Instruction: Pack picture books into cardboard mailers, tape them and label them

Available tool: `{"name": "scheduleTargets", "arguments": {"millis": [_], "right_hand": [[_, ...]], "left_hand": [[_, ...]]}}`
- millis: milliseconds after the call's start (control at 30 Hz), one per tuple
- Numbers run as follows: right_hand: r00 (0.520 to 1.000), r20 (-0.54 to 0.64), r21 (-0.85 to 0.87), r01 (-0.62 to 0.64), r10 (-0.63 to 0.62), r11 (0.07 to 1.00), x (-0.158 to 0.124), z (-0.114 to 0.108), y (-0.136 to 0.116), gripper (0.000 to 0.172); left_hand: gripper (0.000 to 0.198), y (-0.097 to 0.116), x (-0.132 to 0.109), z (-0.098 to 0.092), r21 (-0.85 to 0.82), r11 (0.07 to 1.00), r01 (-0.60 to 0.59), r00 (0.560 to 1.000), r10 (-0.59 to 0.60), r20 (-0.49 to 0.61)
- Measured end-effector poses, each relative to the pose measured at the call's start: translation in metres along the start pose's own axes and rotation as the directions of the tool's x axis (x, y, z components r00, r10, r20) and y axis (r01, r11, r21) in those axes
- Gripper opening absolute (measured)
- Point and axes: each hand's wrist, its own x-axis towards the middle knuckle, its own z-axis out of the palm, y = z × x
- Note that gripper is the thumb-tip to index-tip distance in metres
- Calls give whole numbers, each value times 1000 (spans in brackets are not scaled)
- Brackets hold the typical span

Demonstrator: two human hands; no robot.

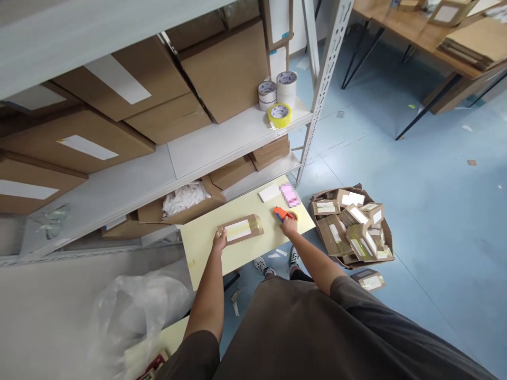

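My left hand (219, 240) grips the left end of a flat brown cardboard package (256, 226) that lies on the pale yellow table (206, 264). The package carries a white label (237, 230) with clear tape across it. To the right, my right hand (289, 226) is closed around an orange and blue tape dispenser (282, 213) with a roll of tape in it, apart from the package. Beyond the dispenser lie a white slip (269, 192) and a pink item (290, 195), which is pixelated.
Right of the table, a worn carton (390, 245) on the floor holds several taped packages; another package (368, 279) lies beside it. A metal shelf (222, 140) ahead bears large boxes and tape rolls (279, 114). Plastic wrap (134, 301) stands at the left.
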Motion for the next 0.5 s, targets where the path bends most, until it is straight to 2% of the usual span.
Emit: {"name": "scheduleTargets", "arguments": {"millis": [67,133,300,400,500], "right_hand": [[999,-14,19,-37,38,999,-3,-1,-2,40],[999,-38,65,-33,36,997,-12,-1,-2,40],[977,-128,155,189,-170,970,-57,-9,-11,43],[955,-114,194,292,-274,937,-80,-23,-44,48],[919,-43,179,393,-392,902,-85,-38,-98,51]], "left_hand": [[54,3,-4,2,-30,1000,4,1000,-4,1],[49,5,-6,4,-35,999,-5,1000,5,-5],[45,0,-9,15,-134,987,-86,996,82,-36],[44,-7,-8,22,-203,970,-131,991,124,-47],[45,-11,-6,25,-307,937,-165,986,165,-28]]}}
